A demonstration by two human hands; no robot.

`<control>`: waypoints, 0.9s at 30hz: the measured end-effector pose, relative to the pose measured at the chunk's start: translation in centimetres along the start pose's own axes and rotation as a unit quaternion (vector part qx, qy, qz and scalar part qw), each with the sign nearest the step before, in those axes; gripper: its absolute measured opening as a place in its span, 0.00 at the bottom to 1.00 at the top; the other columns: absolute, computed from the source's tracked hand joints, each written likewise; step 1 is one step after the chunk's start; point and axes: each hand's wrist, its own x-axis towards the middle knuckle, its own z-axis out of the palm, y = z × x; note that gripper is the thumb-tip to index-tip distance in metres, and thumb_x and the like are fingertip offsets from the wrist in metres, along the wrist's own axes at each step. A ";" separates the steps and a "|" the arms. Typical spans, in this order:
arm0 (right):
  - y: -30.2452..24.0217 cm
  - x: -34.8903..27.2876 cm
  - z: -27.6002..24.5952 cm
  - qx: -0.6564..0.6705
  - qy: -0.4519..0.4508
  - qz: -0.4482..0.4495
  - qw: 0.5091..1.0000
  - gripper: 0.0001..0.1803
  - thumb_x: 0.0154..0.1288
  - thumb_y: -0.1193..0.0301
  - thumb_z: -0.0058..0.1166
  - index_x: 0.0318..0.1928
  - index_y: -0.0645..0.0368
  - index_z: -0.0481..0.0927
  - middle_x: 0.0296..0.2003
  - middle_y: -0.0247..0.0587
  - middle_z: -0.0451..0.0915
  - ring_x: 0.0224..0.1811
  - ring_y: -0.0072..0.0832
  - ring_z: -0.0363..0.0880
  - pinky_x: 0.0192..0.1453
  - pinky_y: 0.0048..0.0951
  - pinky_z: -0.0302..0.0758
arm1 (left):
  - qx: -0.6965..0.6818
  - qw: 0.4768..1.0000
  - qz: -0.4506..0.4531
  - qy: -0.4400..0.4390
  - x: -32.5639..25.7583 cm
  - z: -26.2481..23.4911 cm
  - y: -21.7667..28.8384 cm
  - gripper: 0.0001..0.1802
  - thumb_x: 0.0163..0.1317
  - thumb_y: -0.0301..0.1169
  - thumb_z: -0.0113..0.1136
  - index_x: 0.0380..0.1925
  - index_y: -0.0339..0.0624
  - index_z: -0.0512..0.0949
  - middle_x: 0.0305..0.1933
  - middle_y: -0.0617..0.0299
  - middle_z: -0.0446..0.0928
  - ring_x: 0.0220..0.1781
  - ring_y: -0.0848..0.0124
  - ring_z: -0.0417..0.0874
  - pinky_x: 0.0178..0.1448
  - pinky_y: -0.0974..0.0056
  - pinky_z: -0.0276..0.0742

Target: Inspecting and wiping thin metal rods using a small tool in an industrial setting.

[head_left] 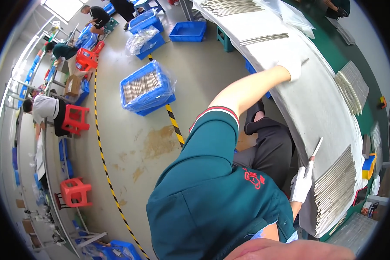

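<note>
My left hand (291, 68), in a white glove, reaches out over the far part of the pale-covered table (307, 104). Its fingers are closed, and the short end of a thin metal rod (305, 60) sticks out past them. My right hand (302, 185), also gloved, is at the table's near edge, its fingertips pinching a slim pale stick (318, 146) that points up and away. I cannot make out exactly what kind of stick it is. Beside that hand lies a wide row of thin metal rods (335, 186). A smaller group of rods (264, 39) rests beyond my left hand.
More rods (232, 6) lie at the table's far end. Clear plastic trays (353, 86) and a yellow-and-blue tape roll (368, 167) line its outer side. On the floor stand a blue crate of rods (147, 89), another blue crate (187, 31) and red stools (76, 192). Several people work farther off.
</note>
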 end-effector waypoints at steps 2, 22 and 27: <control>0.8 0.0 -0.2 -0.003 0.017 0.013 1.000 0.27 0.66 0.65 0.40 0.67 0.46 0.57 0.14 0.36 0.66 0.12 0.18 0.62 0.19 0.25 0.63 | -0.109 0.969 -0.075 -0.209 -1.0 -3.6 4.2 0.16 0.53 0.29 0.46 0.37 0.35 0.80 0.33 0.45 0.80 0.37 0.53 0.82 0.44 0.52 0.75; 0.1 -1.8 -1.1 0.024 0.035 0.026 0.999 0.28 0.67 0.64 0.38 0.68 0.41 0.54 0.14 0.31 0.62 0.12 0.16 0.57 0.16 0.22 0.57 | -0.635 0.678 -0.292 -0.227 -5.0 -5.8 6.8 0.15 0.64 0.39 0.46 0.39 0.41 0.76 0.19 0.68 0.70 0.12 0.80 0.60 0.14 0.71 0.56; 0.8 -1.3 -1.4 -0.075 0.016 0.014 0.997 0.28 0.67 0.63 0.39 0.68 0.38 0.54 0.14 0.36 0.67 0.12 0.20 0.62 0.20 0.27 0.64 | -0.622 0.683 -0.277 -0.263 -5.0 -5.9 6.9 0.15 0.64 0.38 0.46 0.35 0.39 0.78 0.20 0.67 0.72 0.13 0.80 0.62 0.15 0.72 0.57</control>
